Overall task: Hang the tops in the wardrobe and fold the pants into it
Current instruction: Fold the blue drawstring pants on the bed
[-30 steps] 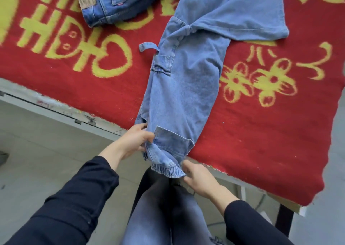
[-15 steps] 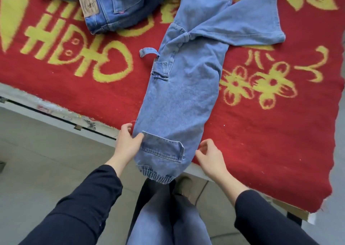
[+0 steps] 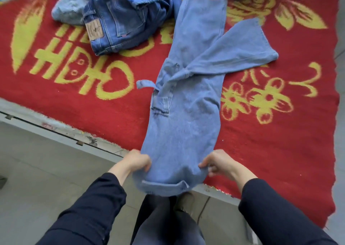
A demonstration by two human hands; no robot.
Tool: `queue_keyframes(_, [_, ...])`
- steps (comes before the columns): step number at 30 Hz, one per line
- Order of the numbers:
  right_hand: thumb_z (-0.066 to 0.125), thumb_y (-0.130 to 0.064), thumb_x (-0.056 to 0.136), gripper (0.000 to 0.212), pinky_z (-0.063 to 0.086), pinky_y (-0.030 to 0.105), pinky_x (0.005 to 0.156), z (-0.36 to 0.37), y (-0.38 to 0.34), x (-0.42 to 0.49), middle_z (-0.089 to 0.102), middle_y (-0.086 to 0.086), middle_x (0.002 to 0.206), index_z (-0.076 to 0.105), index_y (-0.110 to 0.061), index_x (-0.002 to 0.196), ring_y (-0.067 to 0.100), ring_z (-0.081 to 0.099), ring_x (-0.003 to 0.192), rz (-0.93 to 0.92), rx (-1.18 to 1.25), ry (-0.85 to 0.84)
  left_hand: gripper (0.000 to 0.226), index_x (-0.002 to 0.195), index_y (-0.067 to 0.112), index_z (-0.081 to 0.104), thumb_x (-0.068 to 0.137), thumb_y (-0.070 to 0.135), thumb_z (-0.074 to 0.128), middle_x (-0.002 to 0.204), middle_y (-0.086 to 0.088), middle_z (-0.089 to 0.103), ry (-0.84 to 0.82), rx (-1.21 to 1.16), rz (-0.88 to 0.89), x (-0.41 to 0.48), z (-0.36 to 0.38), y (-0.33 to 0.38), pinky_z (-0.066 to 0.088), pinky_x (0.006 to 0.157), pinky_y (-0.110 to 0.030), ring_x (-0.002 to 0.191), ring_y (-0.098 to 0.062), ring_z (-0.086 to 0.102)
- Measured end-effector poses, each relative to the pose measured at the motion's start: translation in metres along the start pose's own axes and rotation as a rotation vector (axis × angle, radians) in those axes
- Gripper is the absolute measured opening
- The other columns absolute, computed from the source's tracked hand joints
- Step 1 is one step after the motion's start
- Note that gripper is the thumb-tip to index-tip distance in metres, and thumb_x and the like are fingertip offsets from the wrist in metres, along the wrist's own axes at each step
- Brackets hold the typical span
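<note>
Moved: right hand (image 3: 216,163) now on the pants (image 3: 184,125); it and left hand (image 3: 137,162) have fingers clamped on the near end, lower centre, on the blanket (image 3: 280,142). Denim likely soft, weighty, unslippery; hold both side edges.

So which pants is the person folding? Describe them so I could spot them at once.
On the red blanket with yellow patterns, the pale blue pants run long from the far side to the near table edge. The left hand and right hand grip their near end. Unlike the crumpled dark jeans with the brown patch behind them, they are pale and stretched out.
</note>
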State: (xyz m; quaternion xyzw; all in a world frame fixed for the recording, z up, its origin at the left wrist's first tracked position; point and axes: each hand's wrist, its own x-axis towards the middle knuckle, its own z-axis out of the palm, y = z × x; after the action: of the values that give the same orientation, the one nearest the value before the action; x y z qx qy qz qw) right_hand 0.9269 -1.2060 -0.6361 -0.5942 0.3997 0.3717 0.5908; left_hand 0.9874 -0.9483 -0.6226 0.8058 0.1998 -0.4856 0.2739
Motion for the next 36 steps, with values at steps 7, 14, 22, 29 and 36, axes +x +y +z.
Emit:
queue_keyframes(7, [0.061,-0.007,0.074,0.007,0.032,0.026,0.049,-0.028,-0.020,0.009,0.048,0.004,0.062,0.055,-0.007,0.070,0.018,0.041,0.054,-0.077,-0.421,0.322,0.014,0.068,0.015,0.049,0.072,0.024,0.058,0.068,0.001,0.049,-0.016,0.010,0.027,0.008,0.004,0.020,0.041,0.059,-0.028,0.060,-0.016,0.046])
queue_keyframes(14, [0.055,-0.014,0.082,0.011,0.033,0.032,0.062,-0.065,-0.133,0.063,0.057,0.008,0.085,0.053,-0.008,0.091,0.027,0.051,0.081,-0.241,-0.347,0.608,0.052,0.132,0.020,0.039,0.085,0.032,0.058,0.133,-0.005,0.038,0.572,0.208,0.407,0.052,-0.028,0.143,0.033,0.097,-0.043,0.125,-0.027,0.034])
queue_keyframes(22, [0.064,-0.022,0.079,0.023,0.048,0.036,0.082,-0.111,-0.214,0.142,0.061,0.006,0.096,0.055,-0.010,0.097,0.025,0.057,0.089,-0.251,0.047,0.779,0.077,0.141,0.004,0.041,0.070,0.021,0.067,0.150,-0.017,0.037,0.349,0.840,1.143,0.132,-0.040,0.229,0.030,0.112,-0.035,0.139,-0.029,0.037])
queue_keyframes(29, [0.075,-0.008,0.071,0.059,0.052,0.036,0.085,-0.143,-0.276,0.165,0.058,0.007,0.110,0.046,-0.003,0.123,0.022,0.061,0.095,-0.325,0.901,1.000,0.032,0.122,0.016,0.044,0.090,0.024,0.043,0.136,-0.004,0.045,0.247,0.798,1.068,0.154,-0.043,0.264,0.035,0.092,-0.030,0.121,-0.024,0.046])
queue_keyframes(36, [0.061,-0.007,0.079,0.007,0.038,0.025,0.042,-0.162,-0.371,0.165,0.060,0.011,0.068,0.054,-0.006,0.080,0.013,0.051,0.035,-0.350,0.798,0.905,0.024,0.076,0.016,0.048,0.092,0.033,0.050,0.083,0.003,0.055,0.294,0.478,0.927,0.171,-0.073,0.314,0.038,0.071,-0.035,0.098,-0.025,0.053])
